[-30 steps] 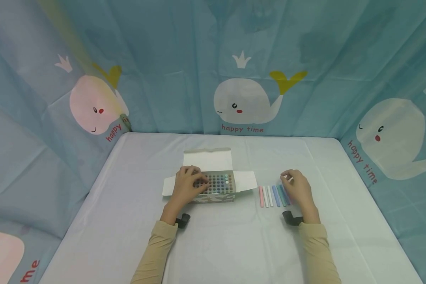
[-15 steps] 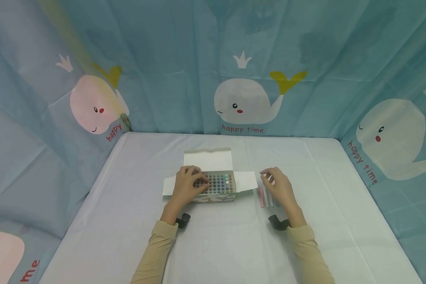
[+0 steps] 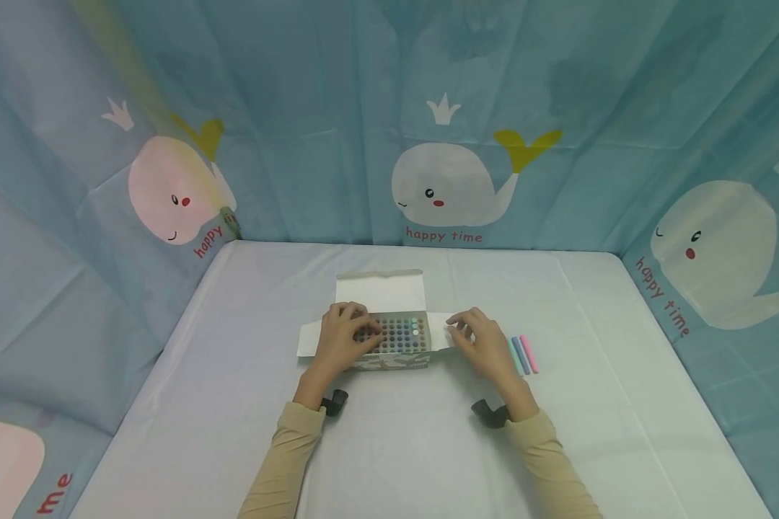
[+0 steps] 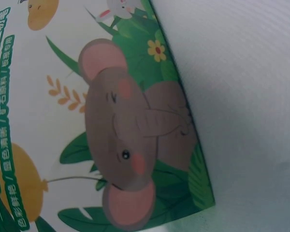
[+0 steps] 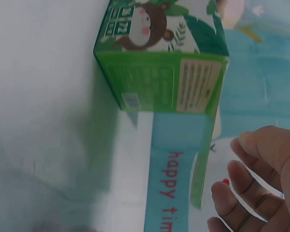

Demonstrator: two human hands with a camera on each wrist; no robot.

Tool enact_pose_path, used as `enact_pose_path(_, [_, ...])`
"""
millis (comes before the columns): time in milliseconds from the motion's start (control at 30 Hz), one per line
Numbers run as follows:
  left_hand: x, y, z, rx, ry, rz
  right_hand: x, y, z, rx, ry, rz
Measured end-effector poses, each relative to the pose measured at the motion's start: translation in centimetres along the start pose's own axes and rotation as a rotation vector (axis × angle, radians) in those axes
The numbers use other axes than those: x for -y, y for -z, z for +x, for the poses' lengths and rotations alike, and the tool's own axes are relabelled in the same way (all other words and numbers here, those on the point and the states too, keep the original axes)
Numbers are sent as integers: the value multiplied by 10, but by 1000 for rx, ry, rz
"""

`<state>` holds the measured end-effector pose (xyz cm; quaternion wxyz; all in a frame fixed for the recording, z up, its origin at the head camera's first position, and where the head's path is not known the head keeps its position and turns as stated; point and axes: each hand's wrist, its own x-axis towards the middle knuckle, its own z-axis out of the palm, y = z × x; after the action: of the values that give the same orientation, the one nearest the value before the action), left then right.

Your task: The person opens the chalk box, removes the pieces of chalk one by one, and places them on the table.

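Observation:
An opened carton of chalk (image 3: pixel 396 364) stands on the table in the head view, its coloured sticks (image 3: pixel 399 333) upright in rows. My left hand (image 3: pixel 342 339) holds the carton's left end, fingers bent over the top near the chalk ends. In the left wrist view the printed elephant side of the carton (image 4: pixel 121 125) fills much of the picture. My right hand (image 3: pixel 480 342) is over the right flap (image 3: pixel 438 339), with loosely bent fingers and nothing seen between them. In the right wrist view its fingers (image 5: pixel 232 198) are apart from the carton's green end (image 5: pixel 150 82).
Loose chalk sticks in green, blue and pink (image 3: pixel 522 355) lie to the right of my right hand, which covers others in the row. The carton's back flap (image 3: pixel 381 292) is folded out. A whale-print curtain (image 3: pixel 363 180) rises behind the white-covered table (image 3: pixel 396 447).
My right hand has moved left from above the right end of the chalk row to the carton's right flap, uncovering the pink stick at the row's right end. My left hand has stayed put.

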<state>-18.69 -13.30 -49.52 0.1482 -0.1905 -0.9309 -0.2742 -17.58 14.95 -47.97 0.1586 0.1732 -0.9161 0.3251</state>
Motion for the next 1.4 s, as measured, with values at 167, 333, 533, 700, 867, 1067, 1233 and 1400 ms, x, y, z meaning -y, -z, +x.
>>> enact_pose_path(167, [-1, 0, 0, -7, -5, 1, 8, -7, 3, 3, 24, 13])
enact_pose_path(333, [-1, 0, 0, -10, -7, 10, 14, -13, 6, -14, 69, 25])
enact_pose_path(533, [-1, 0, 0, -6, -2, 20, 19, -20, 10, 12, 88, 15])
enact_pose_path(700, [0, -1, 0, -13, -7, 21, 24, -28, 11, 44, 75, -43])
enact_pose_path(867, [0, -2, 0, -18, -18, 23, 27, -36, 12, 20, 74, -141])
enact_pose_path(1067, [-2, 0, 0, -24, -22, 29, 31, -40, 13, -1, 72, -155])
enact_pose_path(1233, [-1, 0, 0, -30, -31, 32, 32, -42, 13, -21, 90, -137])
enact_pose_path(1400, [-1, 0, 1, -42, -37, 33, 33, -41, 13, -32, 87, -118])
